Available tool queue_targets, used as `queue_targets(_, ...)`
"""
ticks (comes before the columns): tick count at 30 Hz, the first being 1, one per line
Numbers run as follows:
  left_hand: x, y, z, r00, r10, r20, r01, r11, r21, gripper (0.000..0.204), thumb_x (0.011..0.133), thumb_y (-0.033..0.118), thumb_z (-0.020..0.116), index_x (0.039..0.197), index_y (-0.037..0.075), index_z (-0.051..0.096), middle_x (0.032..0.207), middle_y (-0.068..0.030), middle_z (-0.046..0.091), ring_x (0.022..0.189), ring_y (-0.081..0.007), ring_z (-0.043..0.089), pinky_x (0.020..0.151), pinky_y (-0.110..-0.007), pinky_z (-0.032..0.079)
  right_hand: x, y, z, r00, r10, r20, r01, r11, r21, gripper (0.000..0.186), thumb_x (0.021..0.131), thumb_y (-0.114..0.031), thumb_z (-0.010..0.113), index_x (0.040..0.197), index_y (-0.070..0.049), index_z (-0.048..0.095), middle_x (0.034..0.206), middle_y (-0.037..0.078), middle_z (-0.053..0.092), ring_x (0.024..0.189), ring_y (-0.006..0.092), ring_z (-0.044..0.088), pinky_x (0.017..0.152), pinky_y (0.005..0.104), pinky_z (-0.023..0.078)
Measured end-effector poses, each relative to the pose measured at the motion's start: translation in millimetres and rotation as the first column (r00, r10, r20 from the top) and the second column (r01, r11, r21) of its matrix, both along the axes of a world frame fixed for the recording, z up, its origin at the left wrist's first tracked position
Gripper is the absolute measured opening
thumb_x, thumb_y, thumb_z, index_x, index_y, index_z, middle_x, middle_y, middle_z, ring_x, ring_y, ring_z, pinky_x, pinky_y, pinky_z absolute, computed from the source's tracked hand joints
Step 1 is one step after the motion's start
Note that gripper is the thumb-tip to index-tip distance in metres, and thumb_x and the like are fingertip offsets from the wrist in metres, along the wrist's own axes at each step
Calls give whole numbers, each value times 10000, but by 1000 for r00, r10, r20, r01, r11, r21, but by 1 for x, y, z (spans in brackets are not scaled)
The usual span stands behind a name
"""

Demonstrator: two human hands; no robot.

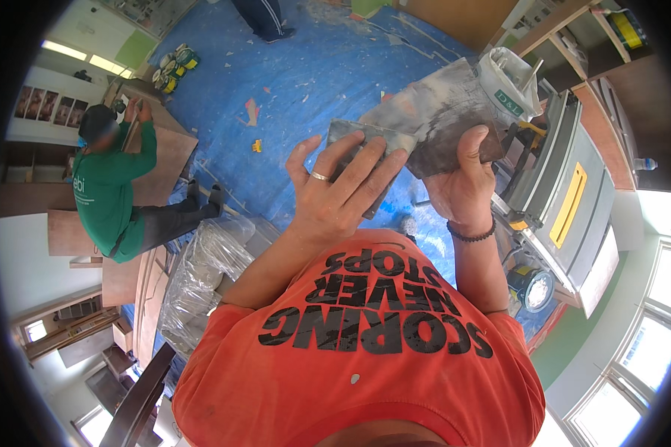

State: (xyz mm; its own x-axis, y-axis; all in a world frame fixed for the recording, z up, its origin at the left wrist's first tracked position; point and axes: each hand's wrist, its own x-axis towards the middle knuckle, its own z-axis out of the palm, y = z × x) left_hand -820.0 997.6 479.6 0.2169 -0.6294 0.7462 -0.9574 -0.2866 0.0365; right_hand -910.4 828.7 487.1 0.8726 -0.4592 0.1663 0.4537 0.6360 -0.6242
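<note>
My left hand (343, 182), with a ring on one finger, has its fingers laid over a small flat rectangular plate (400, 139) with grey residue along its edge. My right hand (466, 182) grips a larger flat grey board (429, 100) by its near end, thumb on top and the other fingers hidden beneath. Pale, powdery smears cover the board, and its near end is darker. Side by side, the plate's right edge overlaps or meets the board; whether they touch I cannot tell. Both are held up in front of my red shirt.
Beyond the board stands a white bucket (505, 82) with a stick in it. A table saw (552, 186) is at right, a round can (531, 289) below it. A co-worker in green (112, 182) works at left near plastic-wrapped items (201, 279). Blue sheeting (276, 89) covers the floor.
</note>
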Motion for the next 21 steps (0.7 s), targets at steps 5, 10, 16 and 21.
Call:
queue_targets(5,1,-1,1,1000,-8,-8,8,1000,4,373,884,201,750,1256,223,766,1242,31,711,1100,-174,668,1120,-468,300,-1,1,1,1000,4,1,-4,1000,-2,496,1140,-346,423,1490,3,460,1463,165,576,1358,314,573,1145,488,474)
queue_targets(10,3,-1,0,1000,-16,-3,16,1000,-4,387,884,190,746,1270,220,758,1241,31,712,1097,-176,669,1117,-467,300,-2,-4,-1,995,24,-102,-38,990,-139,621,1128,-449,368,1544,12,376,1542,190,492,1428,353,494,1184,515,418)
queue_targets(16,4,-4,-2,1000,-29,-11,29,1000,9,394,885,162,721,1274,209,756,1246,23,712,1099,-183,667,1102,-473,301,-2,-7,-9,986,19,-163,-53,978,-203,675,1128,-494,322,1574,12,337,1582,212,452,1464,377,457,1210,529,390)
queue_targets(21,4,-7,1,999,-24,-27,24,1000,9,427,884,193,692,1309,199,736,1255,6,690,1104,-201,651,1102,-499,301,1,-4,-14,981,74,-177,-98,987,-127,638,1133,-468,347,1568,-1,355,1560,208,477,1448,362,477,1203,501,403)
